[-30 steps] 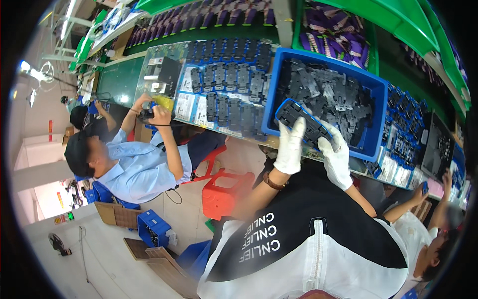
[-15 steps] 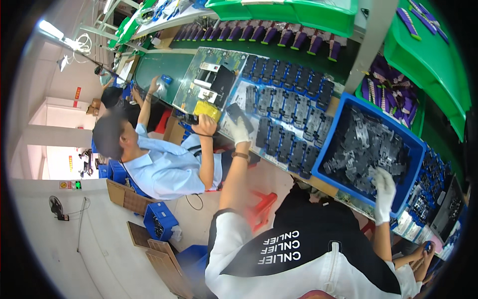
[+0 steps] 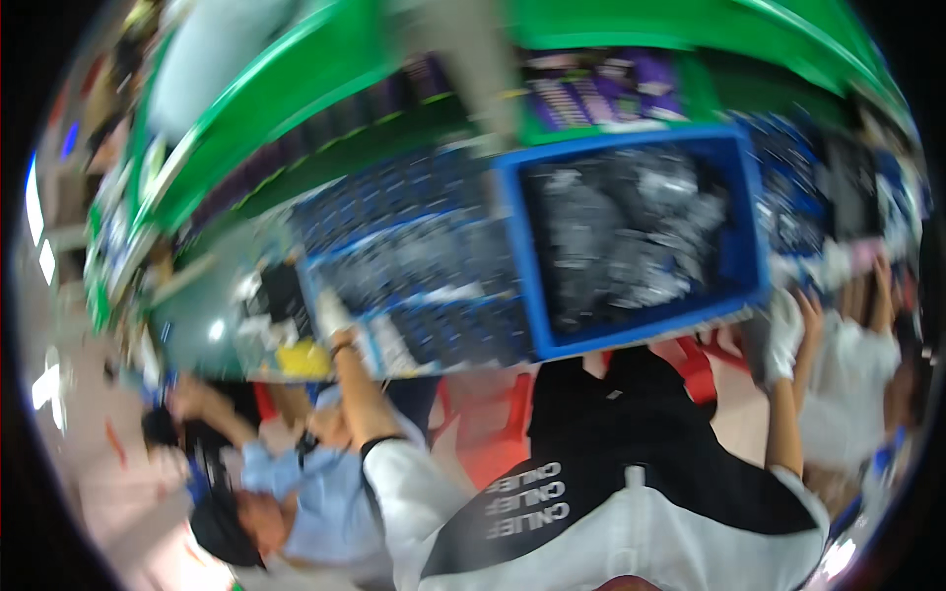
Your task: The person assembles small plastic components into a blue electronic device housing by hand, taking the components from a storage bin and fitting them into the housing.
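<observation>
Rows of dark plastic parts with blue edges [image 3: 414,251] lie on the bench, blurred by motion. At their left end is my left hand [image 3: 333,315] in a white glove, its fingers smeared, so whether it holds a part is unclear. My right hand [image 3: 785,325], also gloved in white, is beyond the near right corner of a blue bin [image 3: 537,295]. A grey, flat-looking shape [image 3: 757,345] shows beside that hand; I cannot tell whether the hand grips it. Inside the bin is a heap of loose dark and shiny plastic parts [image 3: 621,231].
A yellow object [image 3: 304,359] and a black-and-white device [image 3: 281,295] sit left of the rows. Green trays [image 3: 611,25] overhang the bench, with purple parts [image 3: 601,94] behind the bin. Co-workers sit on both sides: a blue shirt [image 3: 345,502] left, a white shirt [image 3: 847,384] right.
The whole view has swung round and blurred. My right hand has left the bin and moved outside its near right corner. The dark part seen earlier in my left hand can no longer be made out.
</observation>
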Motion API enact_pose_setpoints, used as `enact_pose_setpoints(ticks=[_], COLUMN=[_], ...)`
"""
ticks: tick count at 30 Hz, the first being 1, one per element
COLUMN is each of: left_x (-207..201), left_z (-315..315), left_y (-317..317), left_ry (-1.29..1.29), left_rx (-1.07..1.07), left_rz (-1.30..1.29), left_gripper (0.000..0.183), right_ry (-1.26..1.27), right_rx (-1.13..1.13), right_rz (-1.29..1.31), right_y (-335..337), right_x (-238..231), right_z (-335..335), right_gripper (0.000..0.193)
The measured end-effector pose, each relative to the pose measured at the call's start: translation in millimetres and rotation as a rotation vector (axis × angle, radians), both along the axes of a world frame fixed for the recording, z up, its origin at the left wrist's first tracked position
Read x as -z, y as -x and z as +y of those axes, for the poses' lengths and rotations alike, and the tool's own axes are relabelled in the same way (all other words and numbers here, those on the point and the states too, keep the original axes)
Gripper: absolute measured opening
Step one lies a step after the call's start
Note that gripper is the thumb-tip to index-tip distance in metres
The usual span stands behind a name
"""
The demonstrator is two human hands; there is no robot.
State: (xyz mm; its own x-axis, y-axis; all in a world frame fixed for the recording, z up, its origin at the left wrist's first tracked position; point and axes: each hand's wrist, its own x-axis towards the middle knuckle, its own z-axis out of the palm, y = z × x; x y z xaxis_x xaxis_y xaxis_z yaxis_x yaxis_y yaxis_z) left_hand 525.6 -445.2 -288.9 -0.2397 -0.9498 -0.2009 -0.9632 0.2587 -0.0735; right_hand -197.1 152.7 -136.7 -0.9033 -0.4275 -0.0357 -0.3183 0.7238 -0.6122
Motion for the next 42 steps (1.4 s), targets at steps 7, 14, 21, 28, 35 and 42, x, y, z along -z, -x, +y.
enact_pose_setpoints(ticks=[7, 14, 21, 28, 35, 42], left_x=[-54, -127, -220, -226, -193, -224], left_z=[16, 94, 250, 382, 474, 445], left_y=[127, 238, 411, 494, 542, 530], left_ry=[0.463, 0.433, 0.068, -0.372, -1.517, -1.248], left_rx=[-0.396, -0.196, -0.165, -0.185, -0.153, -0.946], left_rz=[0.086, 0.542, 1.169, 1.46, 1.811, 2.083], left_gripper=[0.039, 0.038, 0.034, 0.034, 0.079, 0.084], right_ry=[0.123, 0.399, 0.459, 0.588, 0.706, 0.335], right_rx=[0.579, 0.754, 0.59, 0.617, 0.186, -0.46], right_rz=[-0.273, -0.753, -0.743, -0.807, -1.08, -1.171], right_y=[7, 19, 22, -20, -58, -61], right_x=[71, 90, 121, 31, -80, -89], right_z=[119, 99, 127, 170, 59, -21], right_gripper=[0.036, 0.037, 0.01, 0.008, 0.013, 0.037])
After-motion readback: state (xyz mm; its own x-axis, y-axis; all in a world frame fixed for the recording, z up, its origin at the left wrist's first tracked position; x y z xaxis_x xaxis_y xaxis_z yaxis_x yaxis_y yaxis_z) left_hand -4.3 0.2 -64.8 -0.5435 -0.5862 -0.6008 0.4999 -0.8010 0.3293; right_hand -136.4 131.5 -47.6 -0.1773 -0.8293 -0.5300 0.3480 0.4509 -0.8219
